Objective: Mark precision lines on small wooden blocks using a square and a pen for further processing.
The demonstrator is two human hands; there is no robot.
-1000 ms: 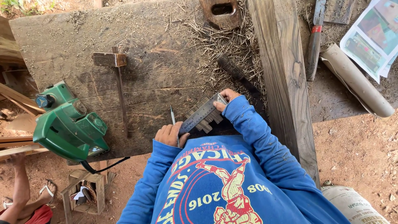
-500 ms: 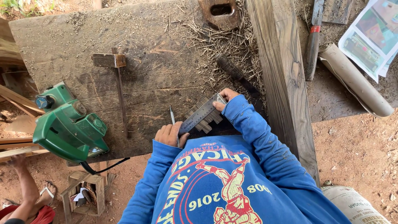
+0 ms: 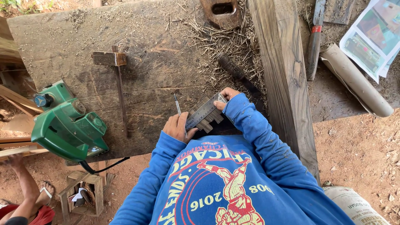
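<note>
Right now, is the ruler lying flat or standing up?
Flat: the metal ruler lies across small wooden pieces, with the right hand pressing its far end.

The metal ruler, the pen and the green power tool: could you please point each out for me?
metal ruler [image 3: 203, 112], head view, middle of its blade.
pen [image 3: 177, 103], head view, upper shaft above the hand.
green power tool [image 3: 68, 129], head view, top of its housing.

The left hand [image 3: 178, 127] holds a pen [image 3: 179, 109] beside a metal ruler [image 3: 204, 111]. The right hand [image 3: 225, 96] presses the ruler's far end down on small wood strips [image 3: 207, 123] on the wooden counter [image 3: 137, 54]. A green power tool [image 3: 68, 125] sits at the counter's left edge.
</note>
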